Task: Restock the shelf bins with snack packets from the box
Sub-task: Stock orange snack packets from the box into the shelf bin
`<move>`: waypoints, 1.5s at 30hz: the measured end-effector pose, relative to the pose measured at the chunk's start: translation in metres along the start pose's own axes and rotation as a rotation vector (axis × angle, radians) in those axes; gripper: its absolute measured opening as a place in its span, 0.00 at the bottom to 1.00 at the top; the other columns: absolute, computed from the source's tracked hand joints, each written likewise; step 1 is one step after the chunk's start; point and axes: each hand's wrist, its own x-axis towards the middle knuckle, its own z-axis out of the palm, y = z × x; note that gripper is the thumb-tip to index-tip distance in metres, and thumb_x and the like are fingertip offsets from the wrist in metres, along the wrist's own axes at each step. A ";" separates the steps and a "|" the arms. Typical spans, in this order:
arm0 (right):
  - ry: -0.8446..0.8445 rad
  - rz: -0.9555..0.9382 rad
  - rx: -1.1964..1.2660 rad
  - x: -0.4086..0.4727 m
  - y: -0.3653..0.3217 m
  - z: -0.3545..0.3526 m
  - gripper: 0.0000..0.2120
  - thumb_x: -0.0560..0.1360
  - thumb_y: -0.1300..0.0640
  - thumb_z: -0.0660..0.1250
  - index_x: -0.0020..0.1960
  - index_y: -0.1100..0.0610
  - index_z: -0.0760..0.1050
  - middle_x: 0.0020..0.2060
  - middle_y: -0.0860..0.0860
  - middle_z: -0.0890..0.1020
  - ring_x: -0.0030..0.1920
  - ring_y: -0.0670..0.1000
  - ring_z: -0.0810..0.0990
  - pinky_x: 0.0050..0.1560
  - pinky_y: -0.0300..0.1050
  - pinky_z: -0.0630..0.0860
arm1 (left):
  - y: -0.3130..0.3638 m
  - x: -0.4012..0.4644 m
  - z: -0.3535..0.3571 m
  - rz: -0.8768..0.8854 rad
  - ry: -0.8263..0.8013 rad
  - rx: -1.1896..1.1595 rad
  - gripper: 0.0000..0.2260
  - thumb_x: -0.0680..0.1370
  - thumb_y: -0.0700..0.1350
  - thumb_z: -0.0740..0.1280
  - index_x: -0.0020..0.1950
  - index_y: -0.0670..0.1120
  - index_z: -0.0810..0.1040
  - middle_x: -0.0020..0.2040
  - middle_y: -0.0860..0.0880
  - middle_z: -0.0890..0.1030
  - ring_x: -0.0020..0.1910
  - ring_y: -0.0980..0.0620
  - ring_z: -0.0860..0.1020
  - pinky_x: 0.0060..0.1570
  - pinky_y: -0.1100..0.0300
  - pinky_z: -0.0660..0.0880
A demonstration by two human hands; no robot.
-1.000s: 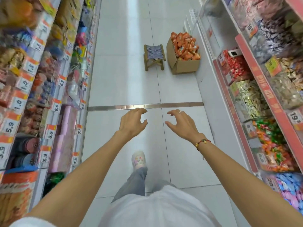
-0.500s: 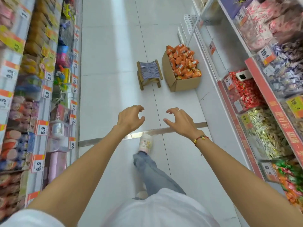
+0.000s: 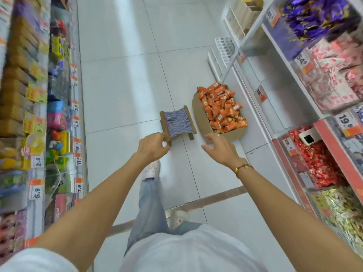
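A cardboard box (image 3: 202, 122), heaped with orange snack packets (image 3: 222, 108), is seen on the white tiled floor (image 3: 121, 85) at centre frame, just beside a small woven stool (image 3: 177, 124). Shelf bins (image 3: 322, 163) of wrapped sweets line the right edge. Both hands, left (image 3: 152, 147) and right (image 3: 220, 148), are held out with fingers loosely curled, gripping nothing.

The box (image 3: 200, 116) and stool (image 3: 177, 123) now lie just beyond both hands.

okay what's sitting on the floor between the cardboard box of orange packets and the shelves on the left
In the head view, a small woven stool stands just left of the cardboard box; beyond it, only bare floor tiles reach the left shelves.
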 end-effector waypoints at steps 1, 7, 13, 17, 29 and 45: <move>0.022 0.007 0.029 0.026 -0.002 -0.006 0.20 0.77 0.51 0.65 0.66 0.58 0.72 0.61 0.54 0.77 0.62 0.54 0.74 0.56 0.50 0.73 | -0.001 0.029 -0.012 0.014 -0.002 0.007 0.13 0.76 0.47 0.64 0.60 0.47 0.77 0.58 0.50 0.80 0.56 0.46 0.78 0.50 0.55 0.72; 0.110 0.161 0.199 0.139 -0.001 -0.047 0.20 0.76 0.51 0.67 0.64 0.60 0.74 0.58 0.57 0.79 0.58 0.57 0.77 0.55 0.56 0.76 | 0.017 0.184 -0.080 0.187 -0.063 0.115 0.14 0.76 0.47 0.63 0.61 0.50 0.77 0.59 0.53 0.80 0.57 0.47 0.77 0.48 0.57 0.71; 0.172 0.372 0.255 0.197 0.040 -0.086 0.16 0.77 0.52 0.65 0.63 0.55 0.75 0.56 0.52 0.80 0.56 0.54 0.77 0.43 0.41 0.68 | 0.069 0.298 -0.097 0.270 -0.214 0.211 0.17 0.77 0.48 0.64 0.66 0.52 0.73 0.62 0.53 0.78 0.59 0.47 0.77 0.55 0.54 0.74; 0.232 0.476 0.257 0.234 0.088 -0.119 0.14 0.78 0.54 0.64 0.62 0.54 0.76 0.57 0.52 0.80 0.56 0.54 0.78 0.45 0.43 0.70 | 0.123 0.362 -0.085 0.312 -0.267 0.219 0.19 0.77 0.50 0.63 0.68 0.52 0.71 0.63 0.54 0.78 0.60 0.50 0.76 0.54 0.56 0.73; 0.129 0.672 0.328 0.314 0.220 -0.155 0.14 0.79 0.52 0.60 0.63 0.54 0.74 0.55 0.54 0.81 0.57 0.56 0.78 0.47 0.46 0.74 | 0.238 0.506 -0.042 0.342 -0.395 0.290 0.15 0.77 0.48 0.62 0.63 0.53 0.75 0.58 0.51 0.81 0.55 0.47 0.79 0.52 0.55 0.75; 0.411 1.035 0.829 0.531 0.324 -0.013 0.17 0.79 0.53 0.62 0.67 0.54 0.70 0.58 0.50 0.79 0.43 0.47 0.79 0.43 0.40 0.74 | 0.249 0.755 0.099 0.747 -0.382 0.320 0.13 0.78 0.43 0.63 0.62 0.50 0.76 0.60 0.51 0.78 0.60 0.48 0.73 0.53 0.53 0.74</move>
